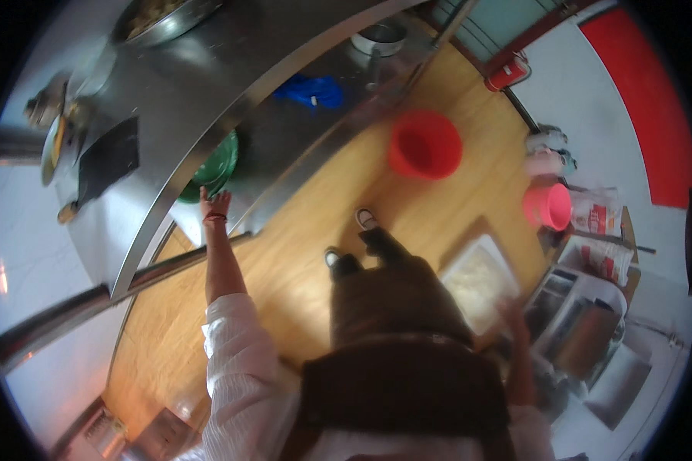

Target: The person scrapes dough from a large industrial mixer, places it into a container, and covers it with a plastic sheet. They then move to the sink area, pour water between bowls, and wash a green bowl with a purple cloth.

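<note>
My left hand [214,203] reaches out at the near edge of a green basin [219,164], its thumb apart from the fingers. Whether it touches the rim I cannot tell. The basin is on the lower shelf [259,155] of a stainless steel table, partly hidden by the tabletop's edge. A red cord circles my left wrist. My right hand [512,316] is blurred and hangs down at my right side, beside a white rectangular tub [484,245] with pale contents. Its fingers are not clear.
A red bucket [425,144] stands on the floor ahead. The lower shelf also bears a blue plastic bag [311,91] and a metal pot [380,39]. On the tabletop are a large metal bowl [173,23] and a dark flat board [109,158]. Along the right wall is a pink bucket [548,206].
</note>
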A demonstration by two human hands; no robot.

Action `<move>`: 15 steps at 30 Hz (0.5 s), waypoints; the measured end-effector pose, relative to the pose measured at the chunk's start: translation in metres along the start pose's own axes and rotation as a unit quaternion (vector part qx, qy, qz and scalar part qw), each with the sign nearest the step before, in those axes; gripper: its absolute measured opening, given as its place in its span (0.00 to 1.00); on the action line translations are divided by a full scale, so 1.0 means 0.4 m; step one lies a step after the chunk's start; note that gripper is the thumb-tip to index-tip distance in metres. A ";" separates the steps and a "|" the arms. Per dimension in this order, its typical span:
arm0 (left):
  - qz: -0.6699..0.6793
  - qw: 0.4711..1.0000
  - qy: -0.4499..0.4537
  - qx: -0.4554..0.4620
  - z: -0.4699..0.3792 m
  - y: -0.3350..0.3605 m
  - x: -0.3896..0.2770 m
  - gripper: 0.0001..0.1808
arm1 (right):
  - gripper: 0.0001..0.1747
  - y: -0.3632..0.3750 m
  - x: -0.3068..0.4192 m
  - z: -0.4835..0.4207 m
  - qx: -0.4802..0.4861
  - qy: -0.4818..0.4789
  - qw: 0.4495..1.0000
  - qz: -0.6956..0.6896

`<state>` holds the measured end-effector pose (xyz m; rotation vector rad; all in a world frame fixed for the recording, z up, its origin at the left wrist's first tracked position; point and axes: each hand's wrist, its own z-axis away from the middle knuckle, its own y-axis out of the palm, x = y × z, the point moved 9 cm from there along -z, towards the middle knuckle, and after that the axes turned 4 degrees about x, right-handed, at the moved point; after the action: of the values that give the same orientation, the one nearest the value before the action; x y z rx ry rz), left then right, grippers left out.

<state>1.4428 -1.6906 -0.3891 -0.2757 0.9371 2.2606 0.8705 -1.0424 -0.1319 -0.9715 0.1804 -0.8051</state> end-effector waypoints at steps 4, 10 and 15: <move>0.032 0.999 0.028 -0.018 -0.068 0.000 -0.100 0.34 | 0.16 -0.070 0.037 -0.107 -0.003 -0.003 0.998 -0.068; -0.377 0.877 0.297 -0.022 0.071 0.071 -0.079 0.10 | 0.16 -0.079 -0.059 -0.331 0.073 -0.070 0.994 -0.039; -0.121 0.944 0.287 -0.106 0.320 -0.017 0.169 0.09 | 0.11 -0.130 -0.103 -0.634 0.131 -0.127 0.967 -0.176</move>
<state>1.4033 -1.5646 -0.3291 -1.1295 0.8726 2.0778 0.6933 -1.1990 -0.2449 -0.8547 -0.3237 -0.9898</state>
